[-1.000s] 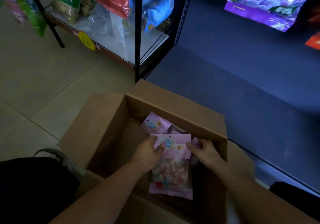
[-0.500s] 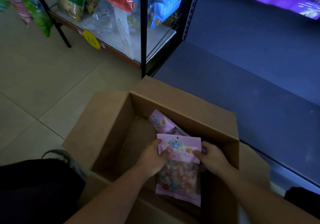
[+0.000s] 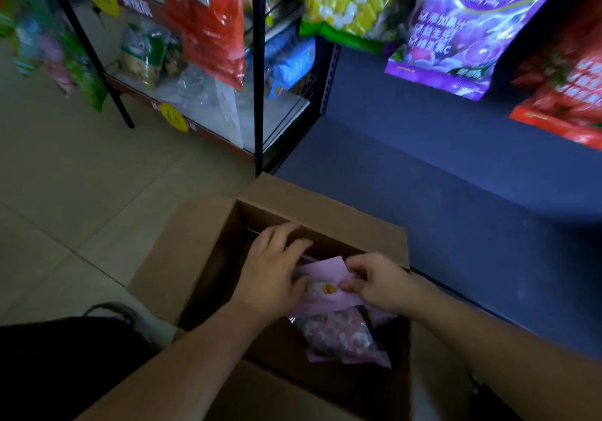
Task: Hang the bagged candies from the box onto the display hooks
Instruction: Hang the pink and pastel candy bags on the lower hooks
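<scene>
The pink candy bag (image 3: 338, 332) lies in the cardboard box (image 3: 325, 212) at lower centre of the frame, its long axis running from header at upper left to bottom seam at lower right. The right hand (image 3: 381, 285) pinches the header; the left hand (image 3: 270, 267), fingers relaxed, touches its left edge

In the open box (image 3: 325, 205), a pink candy bag (image 3: 338, 332) is being pinched by the right hand (image 3: 381, 285) and touched by the left hand (image 3: 272, 270).
</scene>
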